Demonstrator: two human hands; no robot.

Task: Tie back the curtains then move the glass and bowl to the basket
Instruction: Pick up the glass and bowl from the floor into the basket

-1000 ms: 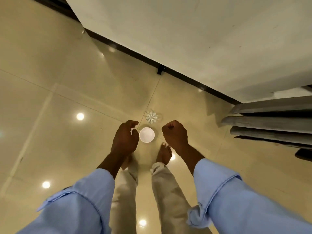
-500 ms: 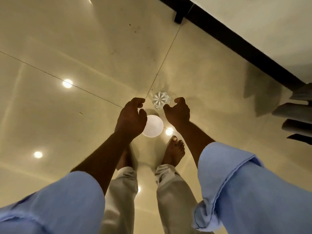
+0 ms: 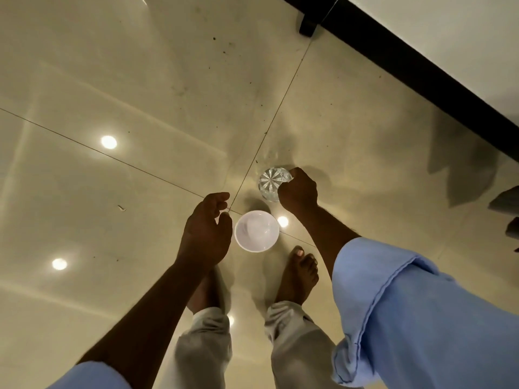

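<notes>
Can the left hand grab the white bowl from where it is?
Probably yes. The left hand hovers right beside the bowl, fingers curled toward its rim, and nothing lies between them on the floor.

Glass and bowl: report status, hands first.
Right hand fingers curled round glass. Left hand open beside bowl, not gripping. Both items on floor. Basket not in view.

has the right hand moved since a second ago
Yes. The right hand has come forward past the bowl and now grips the glass.
</notes>
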